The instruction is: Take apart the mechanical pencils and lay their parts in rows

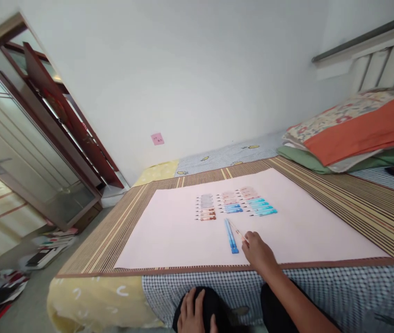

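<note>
My right hand [257, 252] is closed in a pinch on the end of a pale, slim pencil-like stick [237, 230]. Its far tip reaches toward the top of two blue pencils [231, 237] lying side by side on the pink sheet [169, 231]. Beyond them, similar slim pencils with dark tips lie in rows: grey and brown ones [208, 214] on the left, pink and blue ones [232, 208] in the middle, pink and turquoise ones [264, 207] on the right. My left hand [193, 314] rests on my dark-clothed knee, fingers apart, holding nothing.
The sheet lies on a striped mat [92, 245] over a bed. Folded bedding [363, 129] is piled at the right by a white headboard. A pink note [157, 138] sticks to the wall. At left stand a door [26, 152] and papers [46, 252] on the floor.
</note>
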`<action>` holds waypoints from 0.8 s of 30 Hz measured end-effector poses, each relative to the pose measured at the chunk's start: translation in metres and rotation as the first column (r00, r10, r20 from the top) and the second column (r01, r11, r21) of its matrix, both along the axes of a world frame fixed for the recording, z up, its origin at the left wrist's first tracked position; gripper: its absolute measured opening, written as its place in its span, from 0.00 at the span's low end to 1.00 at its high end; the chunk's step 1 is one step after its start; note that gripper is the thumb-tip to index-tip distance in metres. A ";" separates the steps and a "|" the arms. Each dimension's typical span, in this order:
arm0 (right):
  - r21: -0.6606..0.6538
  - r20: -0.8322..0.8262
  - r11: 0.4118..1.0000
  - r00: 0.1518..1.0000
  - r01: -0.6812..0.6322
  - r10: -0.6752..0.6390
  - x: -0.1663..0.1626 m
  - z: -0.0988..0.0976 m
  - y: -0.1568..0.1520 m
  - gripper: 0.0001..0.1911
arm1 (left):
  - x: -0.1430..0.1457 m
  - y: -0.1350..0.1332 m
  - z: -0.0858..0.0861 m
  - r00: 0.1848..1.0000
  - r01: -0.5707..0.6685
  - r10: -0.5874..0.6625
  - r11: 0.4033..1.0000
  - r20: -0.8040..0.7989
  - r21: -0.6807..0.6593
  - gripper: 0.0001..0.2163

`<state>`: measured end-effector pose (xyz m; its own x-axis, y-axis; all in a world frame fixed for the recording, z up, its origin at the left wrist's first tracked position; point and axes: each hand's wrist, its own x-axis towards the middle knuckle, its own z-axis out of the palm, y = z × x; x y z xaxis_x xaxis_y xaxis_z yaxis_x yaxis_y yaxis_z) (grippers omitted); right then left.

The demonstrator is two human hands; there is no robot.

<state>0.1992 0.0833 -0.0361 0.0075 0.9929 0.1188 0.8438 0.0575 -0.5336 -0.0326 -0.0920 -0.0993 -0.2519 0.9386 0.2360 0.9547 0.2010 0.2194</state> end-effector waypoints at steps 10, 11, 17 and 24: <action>-0.067 -0.174 0.997 0.984 0.039 -0.050 0.048 0.003 0.008 0.07 | 0.006 -0.004 0.005 0.982 0.067 -0.081 0.994 0.171 0.089 0.25; -0.058 -0.204 0.998 0.978 0.030 -0.041 0.057 0.003 0.003 0.08 | 0.005 -0.005 0.005 0.973 0.071 -0.096 0.990 0.210 0.122 0.24; 0.003 -0.689 0.982 0.712 -0.187 0.137 0.077 0.024 -0.046 0.16 | 0.021 0.017 0.055 0.693 0.005 -0.156 0.977 0.704 0.212 0.15; -0.019 -0.788 0.918 0.571 -0.397 0.230 0.066 0.092 -0.091 0.21 | 0.084 0.053 0.167 -0.337 0.055 -0.138 0.985 0.931 0.166 0.22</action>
<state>0.2654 -0.0077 0.0556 -0.3042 0.9514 0.0480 0.0756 0.0744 -0.9944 0.0516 -0.0394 0.0678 -0.0854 0.9842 -0.1551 -0.5169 0.0893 0.8514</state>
